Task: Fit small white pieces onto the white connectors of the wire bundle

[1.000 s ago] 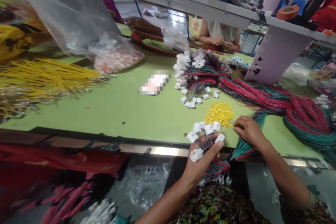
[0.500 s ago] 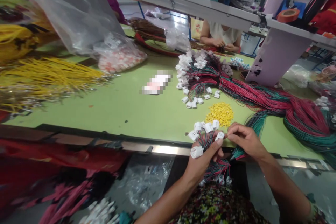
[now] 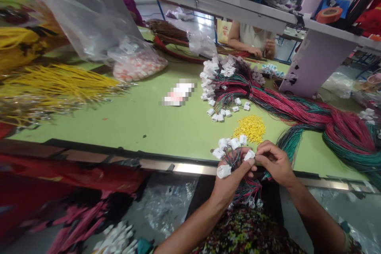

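Note:
My left hand (image 3: 230, 178) is closed around a bunch of thin red, green and black wires (image 3: 235, 158) with white plastic connectors on their ends. Its thumb and fingers hold one white connector (image 3: 249, 155) apart from the rest. My right hand (image 3: 275, 162) is pinched right beside that connector, thumb against forefinger; whatever sits between the fingertips is too small to make out. Just beyond my hands lies a heap of tiny yellow pieces (image 3: 250, 128) on the green tabletop (image 3: 125, 123). The lower wire ends hang over my lap.
Behind the yellow heap lies a thick bundle of red and green wires (image 3: 297, 107) with white connectors. Yellow wires (image 3: 68, 83) and a clear bag of orange-white parts (image 3: 137, 65) are at left. A shelf (image 3: 208, 0) spans above. Another person (image 3: 253, 39) sits opposite.
My right hand has shifted slightly, its fingertips still close to the white connector, which has tilted a little. The person opposite has raised one hand.

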`<state>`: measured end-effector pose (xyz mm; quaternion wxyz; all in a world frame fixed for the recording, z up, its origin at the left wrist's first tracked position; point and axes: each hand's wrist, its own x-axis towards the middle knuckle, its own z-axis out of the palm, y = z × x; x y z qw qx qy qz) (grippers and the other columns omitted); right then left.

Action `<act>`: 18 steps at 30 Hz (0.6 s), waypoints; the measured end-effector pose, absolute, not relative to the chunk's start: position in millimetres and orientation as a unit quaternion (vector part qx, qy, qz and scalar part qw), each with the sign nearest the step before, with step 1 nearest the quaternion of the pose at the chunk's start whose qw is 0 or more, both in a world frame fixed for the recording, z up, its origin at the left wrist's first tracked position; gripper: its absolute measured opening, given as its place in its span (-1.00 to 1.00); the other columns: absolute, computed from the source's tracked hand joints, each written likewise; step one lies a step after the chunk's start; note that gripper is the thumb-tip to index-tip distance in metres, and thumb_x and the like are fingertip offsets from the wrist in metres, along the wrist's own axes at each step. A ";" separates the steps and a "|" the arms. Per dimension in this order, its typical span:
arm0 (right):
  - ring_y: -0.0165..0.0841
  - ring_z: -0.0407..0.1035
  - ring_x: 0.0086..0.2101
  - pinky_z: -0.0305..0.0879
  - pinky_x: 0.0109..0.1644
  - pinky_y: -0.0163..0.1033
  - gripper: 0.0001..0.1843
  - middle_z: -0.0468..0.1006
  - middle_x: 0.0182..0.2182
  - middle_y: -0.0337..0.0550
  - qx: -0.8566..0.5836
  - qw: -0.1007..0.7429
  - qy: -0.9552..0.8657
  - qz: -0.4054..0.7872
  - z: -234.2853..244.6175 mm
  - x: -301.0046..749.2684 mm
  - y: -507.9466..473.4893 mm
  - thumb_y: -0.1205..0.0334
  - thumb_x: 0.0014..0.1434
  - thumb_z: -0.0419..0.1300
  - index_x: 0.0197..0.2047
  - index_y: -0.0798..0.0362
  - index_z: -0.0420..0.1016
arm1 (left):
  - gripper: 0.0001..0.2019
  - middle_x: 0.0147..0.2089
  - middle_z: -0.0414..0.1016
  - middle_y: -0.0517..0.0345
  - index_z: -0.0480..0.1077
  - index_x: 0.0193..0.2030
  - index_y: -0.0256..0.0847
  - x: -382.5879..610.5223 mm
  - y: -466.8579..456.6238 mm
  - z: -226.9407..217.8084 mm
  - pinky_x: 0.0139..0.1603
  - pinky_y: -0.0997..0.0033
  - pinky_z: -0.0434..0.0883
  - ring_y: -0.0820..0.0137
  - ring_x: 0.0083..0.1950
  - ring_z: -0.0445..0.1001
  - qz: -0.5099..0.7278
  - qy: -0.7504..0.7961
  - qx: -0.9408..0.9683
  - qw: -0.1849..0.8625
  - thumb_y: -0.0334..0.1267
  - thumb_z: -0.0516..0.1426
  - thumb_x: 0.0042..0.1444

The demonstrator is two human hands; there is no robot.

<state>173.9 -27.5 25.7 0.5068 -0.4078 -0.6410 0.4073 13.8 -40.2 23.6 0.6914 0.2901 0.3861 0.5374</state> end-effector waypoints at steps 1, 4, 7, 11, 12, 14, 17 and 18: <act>-0.37 0.40 -0.30 0.34 -0.21 -0.29 -0.91 0.48 -0.34 -0.22 -0.406 0.503 -0.658 0.387 25.8 174.6 -28.1 0.21 0.27 0.32 -0.28 -0.01 0.55 | -0.66 -0.52 0.56 0.23 0.54 -0.22 -0.23 13.9 -40.4 23.3 -0.49 0.55 0.45 0.50 -0.52 0.49 0.538 0.386 0.293 0.690 -0.16 0.45 -0.09; -0.36 0.42 -0.28 0.35 -0.22 -0.27 -0.94 0.51 -0.31 -0.18 -0.395 0.477 -0.713 0.329 28.9 178.2 -30.1 0.31 0.29 0.28 -0.23 -0.02 0.59 | -0.68 -0.60 0.47 0.31 0.52 -0.21 -0.22 13.6 -41.2 23.1 -0.53 0.56 0.39 0.55 -0.60 0.39 0.538 0.386 0.297 0.688 -0.15 0.43 -0.06; -0.36 0.44 -0.28 0.37 -0.24 -0.28 -0.89 0.53 -0.29 -0.16 -0.379 0.462 -0.746 0.295 32.2 180.9 -31.3 0.37 0.29 0.27 -0.17 -0.02 0.60 | -0.68 -0.63 0.42 0.34 0.50 -0.22 -0.22 13.2 -41.8 24.5 -0.56 0.56 0.33 0.57 -0.63 0.32 0.534 0.391 0.302 0.686 -0.14 0.42 -0.05; -0.35 0.45 -0.30 0.40 -0.26 -0.28 -0.83 0.55 -0.29 -0.15 -0.365 0.475 -0.763 0.241 31.5 178.3 -31.4 0.41 0.24 0.31 -0.12 -0.01 0.58 | -0.68 -0.66 0.34 0.38 0.50 -0.24 -0.20 13.3 -41.3 27.0 -0.59 0.56 0.25 0.59 -0.66 0.24 0.533 0.401 0.300 0.682 -0.11 0.42 -0.06; -0.35 0.46 -0.29 0.41 -0.25 -0.27 -0.82 0.56 -0.29 -0.15 -0.361 0.481 -0.767 0.222 30.8 177.1 -31.3 0.42 0.24 0.31 -0.12 -0.01 0.58 | -0.68 -0.66 0.33 0.39 0.50 -0.24 -0.20 13.4 -41.0 27.3 -0.60 0.57 0.22 0.59 -0.66 0.22 0.534 0.404 0.298 0.680 -0.10 0.42 -0.06; -0.35 0.47 -0.29 0.43 -0.23 -0.26 -0.81 0.57 -0.30 -0.14 -0.355 0.492 -0.772 0.188 29.4 175.0 -31.5 0.43 0.25 0.30 -0.10 -0.01 0.58 | -0.68 -0.65 0.33 0.38 0.51 -0.24 -0.20 13.4 -40.6 27.3 -0.61 0.57 0.16 0.60 -0.66 0.20 0.533 0.410 0.298 0.678 -0.09 0.42 -0.06; -0.34 0.49 -0.32 0.45 -0.25 -0.25 -0.81 0.59 -0.31 -0.12 -0.352 0.496 -0.780 0.146 28.6 174.3 -32.6 0.43 0.27 0.27 -0.10 -0.02 0.59 | -0.68 -0.66 0.32 0.37 0.52 -0.23 -0.20 13.0 -40.3 25.4 -0.60 0.57 0.13 0.59 -0.65 0.20 0.528 0.411 0.303 0.678 -0.06 0.41 -0.04; -0.33 0.49 -0.33 0.45 -0.26 -0.24 -0.82 0.60 -0.32 -0.12 -0.354 0.493 -0.783 0.136 28.9 174.7 -33.2 0.42 0.27 0.27 -0.10 -0.02 0.59 | -0.68 -0.66 0.32 0.37 0.52 -0.23 -0.19 12.8 -40.2 24.5 -0.60 0.56 0.13 0.58 -0.64 0.20 0.526 0.411 0.304 0.679 -0.06 0.41 -0.03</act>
